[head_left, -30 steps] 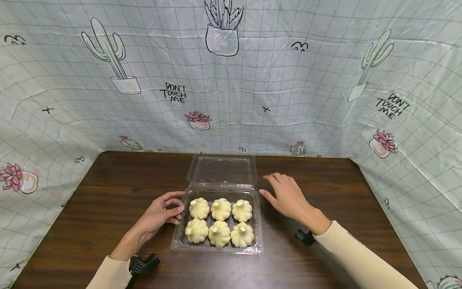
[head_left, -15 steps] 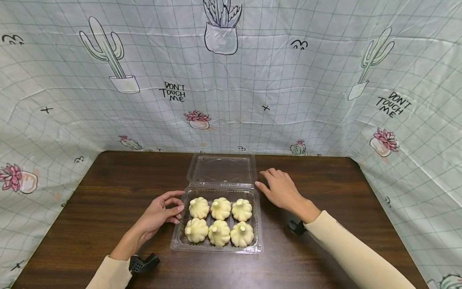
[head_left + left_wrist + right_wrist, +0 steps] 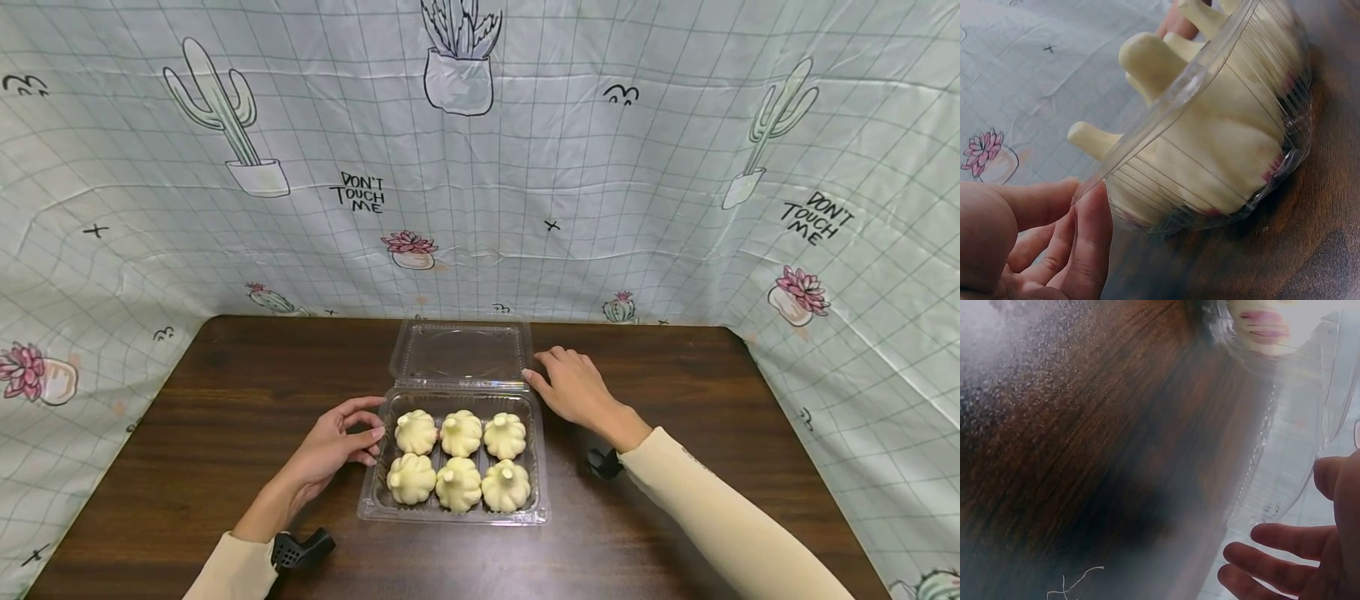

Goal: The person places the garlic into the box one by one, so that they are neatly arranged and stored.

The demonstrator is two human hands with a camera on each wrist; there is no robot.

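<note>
On the table, a clear plastic clamshell container [image 3: 454,518] holds several pale garlic bulbs [image 3: 458,483] in two rows, stems up. Its hinged lid [image 3: 462,354] leans back behind the base. My left hand [image 3: 330,448] is at the container's left side; in the left wrist view, its thumb and index finger [image 3: 1092,228] pinch the clear rim [image 3: 1147,134]. At the lid's right side is my right hand [image 3: 576,387]. The right wrist view has its thumb [image 3: 1329,477] at the lid's edge and its fingers [image 3: 1285,539] extended near the lid [image 3: 1279,481], without a visible grip.
The dark brown wooden table [image 3: 247,392] extends around the container. A cloth [image 3: 487,150] printed with cacti and a grid hangs behind it and along both sides. A thin pale thread [image 3: 1079,581] lies on the table in the right wrist view.
My right hand has moved left and slightly back, from apart from the container to the lid's right edge. My left hand stays at the rim.
</note>
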